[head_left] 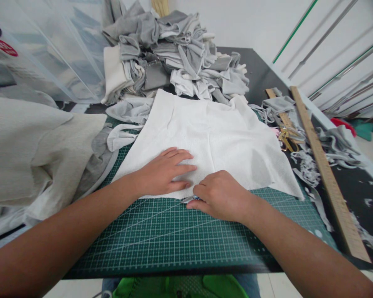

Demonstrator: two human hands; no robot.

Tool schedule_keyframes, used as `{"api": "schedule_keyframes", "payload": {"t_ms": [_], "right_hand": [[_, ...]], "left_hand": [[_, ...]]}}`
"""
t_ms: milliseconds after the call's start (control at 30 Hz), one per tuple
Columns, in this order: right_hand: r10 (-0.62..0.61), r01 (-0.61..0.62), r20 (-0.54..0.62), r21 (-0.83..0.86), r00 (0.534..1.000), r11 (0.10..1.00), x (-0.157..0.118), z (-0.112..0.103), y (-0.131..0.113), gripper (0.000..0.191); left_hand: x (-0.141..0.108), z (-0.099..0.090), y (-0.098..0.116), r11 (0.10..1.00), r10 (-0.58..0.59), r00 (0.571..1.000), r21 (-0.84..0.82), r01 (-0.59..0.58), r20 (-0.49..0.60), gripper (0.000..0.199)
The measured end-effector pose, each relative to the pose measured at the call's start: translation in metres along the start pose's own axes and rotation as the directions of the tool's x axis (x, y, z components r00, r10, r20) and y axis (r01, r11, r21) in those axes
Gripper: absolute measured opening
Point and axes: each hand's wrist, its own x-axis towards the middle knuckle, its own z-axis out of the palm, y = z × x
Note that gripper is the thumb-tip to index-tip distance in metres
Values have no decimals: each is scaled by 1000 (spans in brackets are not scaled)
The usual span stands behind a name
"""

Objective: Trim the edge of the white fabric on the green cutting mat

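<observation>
A white piece of fabric [189, 128] lies spread out on the green gridded cutting mat [174, 240]. My left hand [166, 171] rests flat on the cloth near its front edge, fingers stretched and apart. Just to the right, my right hand [222, 196] is closed around a small metal-bladed tool [189, 200] with a bit of blue on it. The blade pokes out to the left at the fabric's front edge. Most of the tool is hidden in my fingers, so its exact kind does not show.
A heap of grey and white fabric pieces [174, 54] is piled at the back. Beige cloth [40, 145] lies at left beside a clear plastic bin [59, 45]. On the right are a wooden ruler [328, 169], gold-handled scissors [287, 138] and fabric scraps [307, 167].
</observation>
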Motion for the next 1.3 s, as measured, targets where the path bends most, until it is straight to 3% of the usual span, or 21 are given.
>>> {"api": "schedule_keyframes", "payload": {"t_ms": [1300], "right_hand": [[-55, 55, -7, -11, 998, 998, -1, 1, 0, 39]], "left_hand": [[1, 1, -1, 1000, -1, 1000, 5, 1, 7, 47]]}}
